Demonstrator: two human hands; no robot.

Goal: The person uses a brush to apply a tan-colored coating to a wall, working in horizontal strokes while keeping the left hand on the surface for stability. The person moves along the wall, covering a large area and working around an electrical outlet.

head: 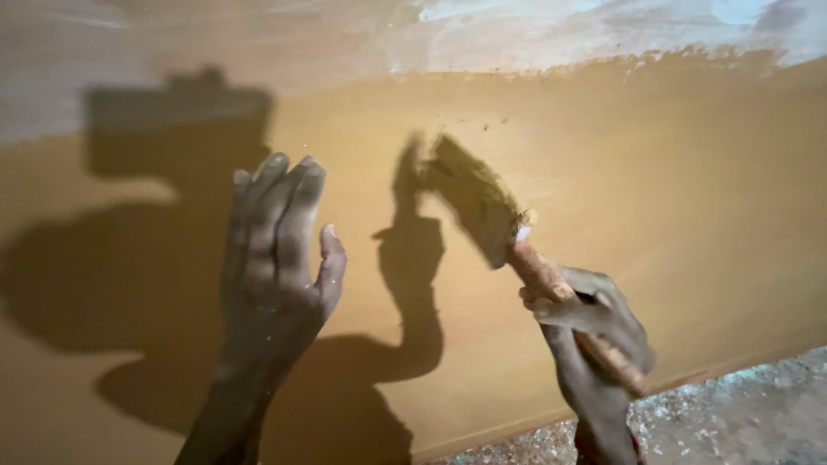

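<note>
My right hand (593, 327) grips the paint-stained wooden handle of a wide paintbrush (482, 207). Its bristles press against an ochre-painted wall (655, 189). My left hand (280, 250) is raised flat against or just in front of the same wall, fingers together and pointing up, holding nothing. Whether it touches the wall I cannot tell. Dark shadows of both hands and the brush fall on the paint to the left of each.
Above the ochre area runs an unpainted whitish strip of wall (603, 26) with a ragged paint edge. At the lower right a rough grey speckled surface (741, 413) meets the painted wall along a slanted line.
</note>
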